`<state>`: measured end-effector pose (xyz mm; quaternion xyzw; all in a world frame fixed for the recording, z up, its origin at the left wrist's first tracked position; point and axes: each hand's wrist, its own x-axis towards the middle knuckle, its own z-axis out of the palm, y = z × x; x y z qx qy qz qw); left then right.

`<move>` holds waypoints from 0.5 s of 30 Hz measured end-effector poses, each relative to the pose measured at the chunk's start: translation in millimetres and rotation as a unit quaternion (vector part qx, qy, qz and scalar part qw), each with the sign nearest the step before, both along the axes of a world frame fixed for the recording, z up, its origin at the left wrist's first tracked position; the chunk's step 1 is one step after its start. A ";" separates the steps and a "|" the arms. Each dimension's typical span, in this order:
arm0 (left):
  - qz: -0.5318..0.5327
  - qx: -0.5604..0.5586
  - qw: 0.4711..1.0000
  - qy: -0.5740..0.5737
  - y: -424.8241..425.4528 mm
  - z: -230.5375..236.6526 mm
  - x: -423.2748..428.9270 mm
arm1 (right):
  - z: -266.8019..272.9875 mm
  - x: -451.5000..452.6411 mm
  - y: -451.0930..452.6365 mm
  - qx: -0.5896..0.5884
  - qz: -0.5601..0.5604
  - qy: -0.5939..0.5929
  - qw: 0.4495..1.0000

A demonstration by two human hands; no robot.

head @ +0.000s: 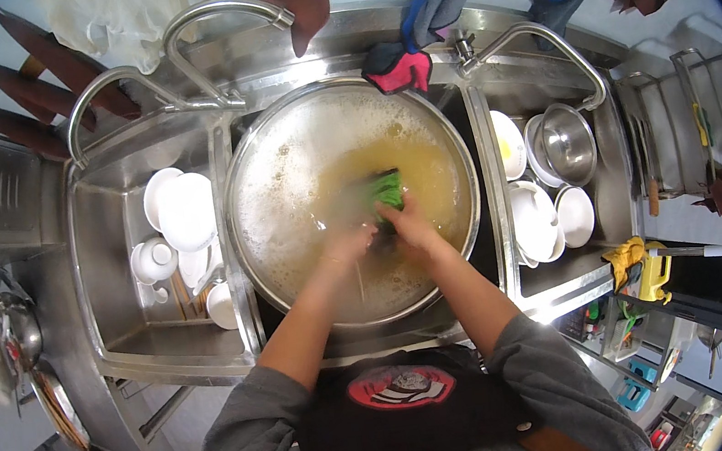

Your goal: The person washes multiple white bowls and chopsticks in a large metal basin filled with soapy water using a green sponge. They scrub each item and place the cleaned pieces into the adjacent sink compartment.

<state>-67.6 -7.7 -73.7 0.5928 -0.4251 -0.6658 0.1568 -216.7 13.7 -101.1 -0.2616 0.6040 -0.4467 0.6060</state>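
Both hands are over a large round metal basin [474, 209] of cloudy, foamy water [276, 161] in the middle sink bay. My right hand [407, 220] grips a green scrubbing cloth [385, 189] with a dark edge, thumb on its near side. To the left of it, my left hand [355, 243] is low at the water with its fingers curled. Motion blur and murky water hide its fingertips, so whether it holds anything is unclear. A greyish blur lies just beyond the left fingers.
The left sink [118, 322] holds white bowls [187, 212], a cup, spoons and chopsticks. White dishes [533, 218] and a steel bowl [568, 144] fill part of the right sink [603, 247]. Curved faucets [219, 6] arch behind. A pink-and-black cloth [400, 69] overlaps the basin's far rim.
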 end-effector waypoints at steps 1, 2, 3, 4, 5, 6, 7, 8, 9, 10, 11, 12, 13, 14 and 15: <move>0.008 -0.009 0.999 0.049 2.7 -1.9 -0.9 | 3.5 0.6 -3.2 -0.065 0.009 0.083 0.994; 0.027 -0.003 0.998 0.060 4.5 -3.0 -0.9 | 7.8 -0.8 -6.6 -0.096 0.005 0.183 0.978; 0.030 0.037 0.997 0.068 4.1 -2.9 -1.1 | 12.6 -1.2 -9.4 -0.132 -0.006 0.282 0.950; 0.033 0.049 0.995 0.081 3.4 -2.2 -0.8 | 18.1 -2.9 -12.7 -0.139 -0.002 0.300 0.944; 0.009 0.020 0.998 0.055 1.9 -0.8 1.8 | 23.9 -2.2 -14.1 -0.137 -0.033 0.292 0.946; -0.036 0.025 0.999 0.024 -1.1 0.9 3.8 | 30.7 -1.8 -13.9 -0.138 -0.067 0.282 0.947; -0.081 0.033 0.996 -0.008 -4.4 3.0 9.1 | 37.7 -0.1 -12.3 -0.137 -0.085 0.263 0.951; -0.077 0.058 0.995 0.025 -9.1 4.6 14.6 | 45.4 1.3 -8.8 -0.151 -0.070 0.254 0.953; -0.074 0.082 0.992 0.058 -12.4 5.9 20.2 | 54.4 -1.8 -2.4 -0.163 -0.042 0.238 0.957; -0.071 0.107 0.987 0.093 -16.4 6.4 24.2 | 62.7 -4.3 3.7 -0.173 -0.014 0.222 0.959; -0.097 0.091 0.989 0.068 -18.8 6.4 26.3 | 70.2 -5.0 8.9 -0.212 0.038 0.249 0.944; -0.123 0.077 0.988 0.043 -21.6 6.1 28.1 | 77.0 -5.8 13.7 -0.247 0.089 0.275 0.925; -0.151 0.071 0.986 0.013 -23.3 5.7 27.0 | 83.1 -7.3 16.1 -0.281 0.139 0.300 0.901; -0.163 0.034 0.986 0.001 -24.0 5.7 26.3 | 87.5 -8.2 15.1 -0.333 0.193 0.346 0.856; -0.214 -0.058 0.975 -0.023 -24.9 5.9 23.6 | 90.7 -8.8 12.8 -0.306 0.213 0.345 0.861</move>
